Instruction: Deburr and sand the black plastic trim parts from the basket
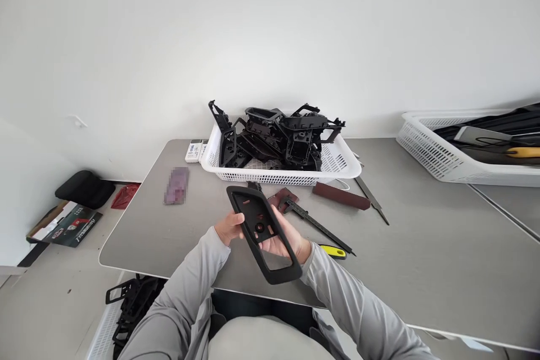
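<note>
Okay, you've got the black plastic trim frame (258, 218) raised over the bench (422, 236), clenched in both grips: your left hand (230, 226) clamps its side edge, while your right hand (278, 244) sits behind it, fingers showing through the opening. Just past it, a steel caliper (318, 225) rests its jaw end on a reddish abrasive sheet (283, 198), near a dark red sanding block (341, 196) and a flat file (371, 194). A yellow-and-black handle (333, 251) pokes out by your right hand. Further back, a white plastic basket (280, 175) is heaped with black plastic parts (274, 140), and a second basket (426, 152) sits off to the right.
</note>
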Demonstrator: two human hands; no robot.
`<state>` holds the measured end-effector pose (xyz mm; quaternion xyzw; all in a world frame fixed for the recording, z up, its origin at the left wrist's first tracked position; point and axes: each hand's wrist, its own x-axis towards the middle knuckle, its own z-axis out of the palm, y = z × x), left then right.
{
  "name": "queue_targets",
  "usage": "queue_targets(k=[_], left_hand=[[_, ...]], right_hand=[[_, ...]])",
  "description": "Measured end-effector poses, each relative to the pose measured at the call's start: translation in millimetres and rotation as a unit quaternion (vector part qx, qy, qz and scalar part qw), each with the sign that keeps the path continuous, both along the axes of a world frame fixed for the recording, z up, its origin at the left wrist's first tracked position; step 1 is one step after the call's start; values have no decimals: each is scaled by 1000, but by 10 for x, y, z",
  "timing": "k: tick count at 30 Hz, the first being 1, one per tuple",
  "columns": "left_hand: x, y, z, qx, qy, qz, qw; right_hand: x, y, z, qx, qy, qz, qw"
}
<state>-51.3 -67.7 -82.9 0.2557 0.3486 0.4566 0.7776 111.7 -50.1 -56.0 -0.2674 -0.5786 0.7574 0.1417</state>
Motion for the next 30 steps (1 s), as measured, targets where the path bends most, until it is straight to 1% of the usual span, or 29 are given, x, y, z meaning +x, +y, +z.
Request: queue_targets(k=[2,3,4,5,6,7,8,10,11,12,15,16,19,22,24,26,27,28,30], left_hand=[[-32,-40,-1,-14,-17,10,1000],[-49,-49,13,-24,-35,26,999],[-65,-48,32,-34,-57,54,996],[-81,-37,52,-39,-78,97,991],[-97,-16,70,-42,-94,145,984],[-110,13,84,-42,-106,191,975],[-120,46,92,-45,-110,219,969],[-129,109,93,-55,-104,241,963],[-129,133,87,-61,-96,243,963],[-127,150,78,-69,-86,241,964],[-118,163,60,-84,-61,223,969],[-116,161,60,-83,-57,217,971],[-121,154,77,-79,-53,212,973],[-134,159,92,-94,-51,208,972],[-141,165,86,-99,-51,204,972],[-148,169,68,-96,-52,202,973],[-151,170,55,-92,-50,199,974],[-154,169,41,-87,-47,195,976],[-158,168,9,-76,-39,185,979]], right_hand=[[61,-10,17,76,-41,22,996],[113,4,28,131,-82,15,988],[182,33,38,177,-124,-8,976],[263,74,46,198,-145,-30,969],[354,122,49,242,-193,-78,948],[448,172,48,356,-322,-132,867],[541,215,42,384,-378,-155,828],[696,262,17,404,-429,-160,792],[751,257,1,408,-441,-149,785],[789,234,-16,410,-444,-130,786],[817,91,-61,422,-431,-50,796],[810,40,-72,428,-428,-28,795],[794,-50,-96,460,-445,9,769],[816,-22,-103,482,-468,31,740],[845,30,-101,479,-473,42,738],[877,87,-98,479,-464,47,744],[891,117,-99,480,-462,36,744],[903,148,-103,481,-473,12,738],[921,219,-124,468,-522,-51,711]])
